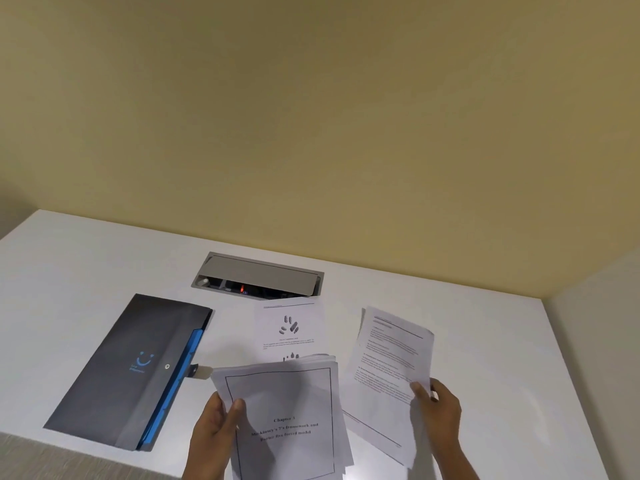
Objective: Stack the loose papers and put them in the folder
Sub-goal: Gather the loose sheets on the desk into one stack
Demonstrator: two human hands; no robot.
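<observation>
My left hand (216,431) grips a thick stack of papers (287,417) by its left edge, the top sheet a bordered chapter title page. My right hand (438,410) holds a thinner bunch of text sheets (388,375) by its right edge, lifted and tilted beside the stack. One loose sheet with small pictures (289,327) lies flat on the white table (86,265), partly covered by the stack. The dark grey folder (128,372) with blue inner dividers lies shut at the left, apart from both hands.
A recessed metal cable box (258,275) with its lid raised sits in the table behind the papers. A beige wall rises behind the table, and a white side wall (595,341) borders the table's right edge. The table's front edge runs below the folder.
</observation>
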